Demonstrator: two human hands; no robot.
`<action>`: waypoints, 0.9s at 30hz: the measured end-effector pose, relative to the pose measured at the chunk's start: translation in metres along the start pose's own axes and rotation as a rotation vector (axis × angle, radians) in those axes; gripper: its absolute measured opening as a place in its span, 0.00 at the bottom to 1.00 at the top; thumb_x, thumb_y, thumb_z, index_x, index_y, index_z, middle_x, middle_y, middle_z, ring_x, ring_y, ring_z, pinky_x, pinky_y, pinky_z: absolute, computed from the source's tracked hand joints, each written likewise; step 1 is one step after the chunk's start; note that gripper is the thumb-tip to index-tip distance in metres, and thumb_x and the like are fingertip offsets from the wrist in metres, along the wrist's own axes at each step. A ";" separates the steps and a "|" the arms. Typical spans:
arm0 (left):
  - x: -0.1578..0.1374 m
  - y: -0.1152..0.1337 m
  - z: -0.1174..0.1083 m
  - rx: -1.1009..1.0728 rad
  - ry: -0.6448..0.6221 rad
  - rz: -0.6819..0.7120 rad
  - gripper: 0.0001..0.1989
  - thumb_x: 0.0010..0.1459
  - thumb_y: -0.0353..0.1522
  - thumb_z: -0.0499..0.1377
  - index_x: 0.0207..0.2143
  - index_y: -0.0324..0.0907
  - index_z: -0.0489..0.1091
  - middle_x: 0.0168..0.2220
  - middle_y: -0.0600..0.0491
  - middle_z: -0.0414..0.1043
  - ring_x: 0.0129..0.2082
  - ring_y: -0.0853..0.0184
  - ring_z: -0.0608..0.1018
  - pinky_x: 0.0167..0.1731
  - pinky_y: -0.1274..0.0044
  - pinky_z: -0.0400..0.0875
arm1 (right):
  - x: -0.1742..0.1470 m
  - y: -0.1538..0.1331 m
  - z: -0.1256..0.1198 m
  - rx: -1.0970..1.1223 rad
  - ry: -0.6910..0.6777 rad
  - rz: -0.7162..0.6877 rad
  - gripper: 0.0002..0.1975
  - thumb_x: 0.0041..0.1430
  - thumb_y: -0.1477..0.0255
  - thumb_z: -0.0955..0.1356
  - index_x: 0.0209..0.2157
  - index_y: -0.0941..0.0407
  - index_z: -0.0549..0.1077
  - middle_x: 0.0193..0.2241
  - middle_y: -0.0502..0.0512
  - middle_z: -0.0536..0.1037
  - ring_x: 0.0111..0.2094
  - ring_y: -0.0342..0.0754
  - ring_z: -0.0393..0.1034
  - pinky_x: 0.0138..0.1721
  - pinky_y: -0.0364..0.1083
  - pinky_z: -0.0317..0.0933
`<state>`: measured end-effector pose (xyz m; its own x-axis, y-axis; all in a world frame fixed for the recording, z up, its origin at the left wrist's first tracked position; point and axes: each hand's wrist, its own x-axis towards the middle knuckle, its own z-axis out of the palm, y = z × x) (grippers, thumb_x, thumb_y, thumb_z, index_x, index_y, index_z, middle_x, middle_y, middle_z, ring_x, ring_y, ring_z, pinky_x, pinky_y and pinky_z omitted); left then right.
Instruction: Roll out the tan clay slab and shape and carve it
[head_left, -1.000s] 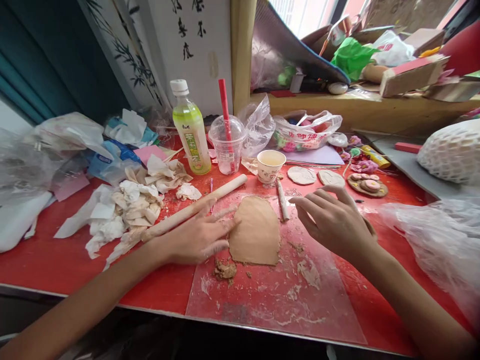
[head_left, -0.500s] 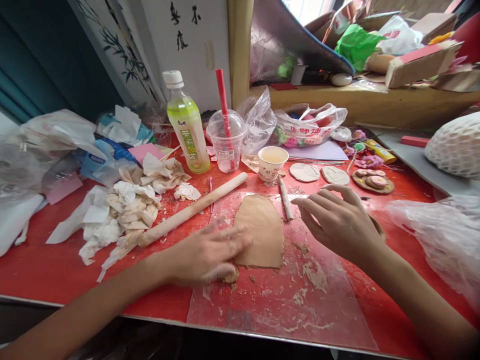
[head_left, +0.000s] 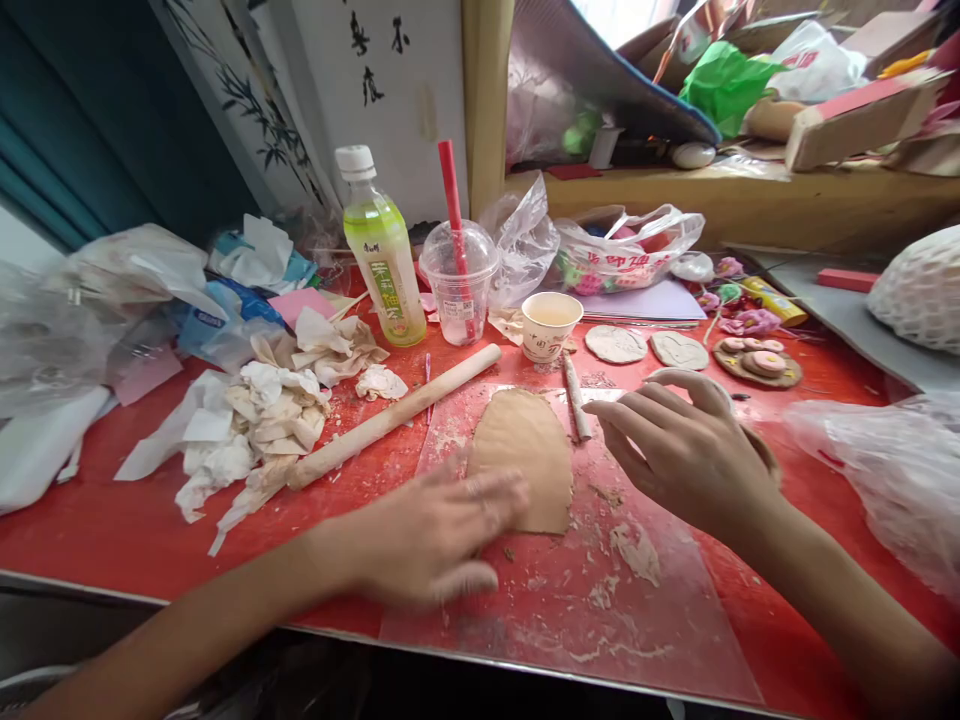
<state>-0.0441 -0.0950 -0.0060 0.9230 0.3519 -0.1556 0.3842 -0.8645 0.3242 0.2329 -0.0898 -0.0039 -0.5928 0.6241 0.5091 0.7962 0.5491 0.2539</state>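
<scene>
A flat brown clay slab point(head_left: 521, 445) with a rounded top and a straight lower edge lies on a clear plastic sheet point(head_left: 570, 625). My left hand point(head_left: 442, 535) is over the slab's lower left side, fingers stretched out and somewhat blurred; whether they touch the clay I cannot tell. To the right of the slab, my right hand point(head_left: 682, 455) is raised with its fingers loosely bent and apart, holding nothing visible. Partly hidden behind it are a brown piece and a pale round thing. A short clay-smeared stick point(head_left: 576, 400) lies between the slab and my right hand.
A long wooden rolling pin point(head_left: 397, 415) lies beside crumpled tissues point(head_left: 262, 420) at left. Behind stand a tea bottle point(head_left: 385, 260), a plastic cup with a red straw point(head_left: 459, 285) and a paper cup point(head_left: 550, 328). Clay discs point(head_left: 615, 344) and a plastic bag point(head_left: 885, 480) are at right.
My left hand has moved right and slightly down, further across the slab's lower part. My right hand keeps nearly the same pose. The whole view has shifted slightly.
</scene>
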 end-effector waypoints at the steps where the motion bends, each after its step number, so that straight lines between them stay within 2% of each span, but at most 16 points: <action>1: 0.000 0.001 -0.001 -0.015 -0.027 0.063 0.29 0.65 0.43 0.40 0.63 0.41 0.37 0.64 0.53 0.43 0.64 0.67 0.46 0.62 0.72 0.37 | 0.000 0.000 0.000 0.003 0.001 0.000 0.07 0.58 0.75 0.63 0.36 0.56 0.71 0.24 0.48 0.74 0.29 0.44 0.67 0.44 0.49 0.56; 2: 0.000 0.000 -0.001 -0.018 -0.029 0.075 0.28 0.65 0.43 0.40 0.63 0.43 0.37 0.63 0.54 0.44 0.64 0.67 0.47 0.63 0.72 0.36 | 0.000 -0.001 -0.001 0.004 0.002 0.001 0.07 0.58 0.75 0.63 0.37 0.56 0.71 0.24 0.48 0.74 0.29 0.44 0.67 0.44 0.49 0.55; 3: 0.000 -0.002 -0.002 -0.007 -0.005 0.027 0.28 0.65 0.42 0.40 0.63 0.43 0.38 0.63 0.54 0.46 0.64 0.67 0.48 0.63 0.71 0.36 | 0.000 -0.001 -0.001 0.001 0.005 0.003 0.07 0.58 0.75 0.63 0.37 0.56 0.71 0.24 0.48 0.74 0.29 0.44 0.67 0.44 0.49 0.55; 5: -0.001 -0.008 -0.004 0.043 0.076 -0.155 0.27 0.65 0.40 0.40 0.63 0.43 0.37 0.62 0.52 0.49 0.64 0.64 0.49 0.62 0.67 0.36 | 0.000 -0.001 -0.002 -0.006 0.010 0.007 0.07 0.58 0.75 0.63 0.37 0.56 0.71 0.24 0.48 0.73 0.29 0.44 0.67 0.45 0.49 0.55; 7: -0.002 -0.011 -0.004 0.070 0.077 -0.200 0.28 0.65 0.41 0.40 0.63 0.42 0.37 0.63 0.50 0.47 0.64 0.62 0.49 0.62 0.65 0.34 | 0.001 -0.002 -0.003 -0.007 0.013 0.007 0.07 0.58 0.76 0.63 0.37 0.57 0.71 0.24 0.48 0.73 0.28 0.44 0.67 0.45 0.49 0.55; 9: -0.003 -0.009 -0.002 0.040 0.011 -0.072 0.31 0.64 0.43 0.40 0.64 0.41 0.32 0.64 0.50 0.41 0.64 0.63 0.46 0.62 0.66 0.31 | 0.001 -0.002 -0.004 -0.004 0.013 0.005 0.07 0.58 0.76 0.63 0.36 0.57 0.72 0.23 0.47 0.73 0.28 0.44 0.67 0.44 0.49 0.55; 11: -0.004 -0.007 0.000 0.010 -0.056 0.080 0.30 0.64 0.43 0.40 0.64 0.44 0.32 0.64 0.53 0.43 0.64 0.65 0.45 0.62 0.66 0.27 | 0.002 -0.003 -0.005 -0.001 0.009 0.006 0.07 0.58 0.76 0.63 0.36 0.57 0.72 0.22 0.47 0.72 0.28 0.44 0.66 0.44 0.48 0.55; 12: -0.004 -0.006 0.000 0.011 -0.063 0.087 0.29 0.65 0.43 0.40 0.64 0.45 0.33 0.63 0.53 0.45 0.64 0.66 0.47 0.62 0.66 0.26 | 0.002 -0.003 -0.005 0.000 0.008 0.008 0.07 0.58 0.76 0.63 0.36 0.57 0.72 0.22 0.47 0.72 0.28 0.44 0.66 0.43 0.48 0.55; 16: -0.003 -0.009 -0.001 0.106 0.063 -0.209 0.28 0.65 0.42 0.39 0.63 0.42 0.38 0.62 0.50 0.49 0.62 0.62 0.54 0.62 0.65 0.32 | 0.003 -0.003 -0.006 0.001 0.010 0.016 0.07 0.59 0.75 0.62 0.36 0.57 0.72 0.22 0.48 0.72 0.27 0.44 0.66 0.43 0.48 0.54; 17: -0.002 -0.008 -0.002 0.110 0.062 -0.195 0.29 0.65 0.42 0.39 0.63 0.41 0.37 0.62 0.49 0.47 0.63 0.62 0.53 0.62 0.66 0.32 | 0.003 -0.004 -0.006 0.000 0.008 0.017 0.07 0.59 0.75 0.62 0.36 0.57 0.72 0.22 0.48 0.72 0.27 0.44 0.66 0.43 0.48 0.54; 20: 0.000 -0.002 -0.001 0.081 -0.016 0.061 0.31 0.64 0.44 0.40 0.64 0.40 0.33 0.64 0.51 0.40 0.64 0.67 0.46 0.62 0.72 0.27 | 0.003 -0.004 -0.007 0.012 -0.006 0.016 0.07 0.59 0.76 0.62 0.36 0.56 0.72 0.22 0.49 0.73 0.28 0.44 0.66 0.44 0.48 0.53; 22: 0.003 -0.002 -0.001 0.078 -0.037 0.106 0.29 0.65 0.43 0.39 0.64 0.42 0.35 0.64 0.54 0.42 0.64 0.70 0.47 0.62 0.73 0.24 | 0.004 -0.005 -0.007 0.024 -0.008 0.014 0.07 0.58 0.76 0.62 0.36 0.56 0.72 0.23 0.49 0.73 0.29 0.44 0.66 0.44 0.48 0.52; 23: 0.005 -0.004 -0.001 0.090 -0.016 0.049 0.28 0.65 0.43 0.39 0.63 0.43 0.38 0.64 0.54 0.42 0.64 0.69 0.47 0.62 0.73 0.26 | 0.004 -0.005 -0.007 0.026 -0.006 0.015 0.07 0.58 0.76 0.62 0.36 0.56 0.72 0.23 0.49 0.73 0.29 0.44 0.66 0.45 0.48 0.52; 25: 0.008 -0.006 -0.002 0.127 0.052 -0.154 0.28 0.65 0.42 0.38 0.63 0.40 0.40 0.63 0.50 0.42 0.64 0.65 0.49 0.62 0.69 0.30 | 0.004 -0.005 -0.007 0.019 -0.004 0.021 0.07 0.59 0.76 0.62 0.35 0.56 0.72 0.22 0.48 0.72 0.28 0.44 0.66 0.45 0.48 0.52; 27: 0.011 -0.005 -0.003 0.123 0.055 -0.199 0.29 0.65 0.43 0.38 0.63 0.38 0.38 0.64 0.48 0.41 0.64 0.63 0.48 0.62 0.67 0.32 | 0.005 -0.004 -0.007 0.006 -0.006 0.025 0.07 0.59 0.76 0.62 0.34 0.56 0.72 0.22 0.48 0.71 0.28 0.44 0.65 0.45 0.47 0.52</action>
<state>-0.0358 -0.0860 -0.0066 0.8306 0.5354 -0.1529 0.5560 -0.8125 0.1753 0.2277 -0.0934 0.0034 -0.5736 0.6407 0.5103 0.8099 0.5370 0.2361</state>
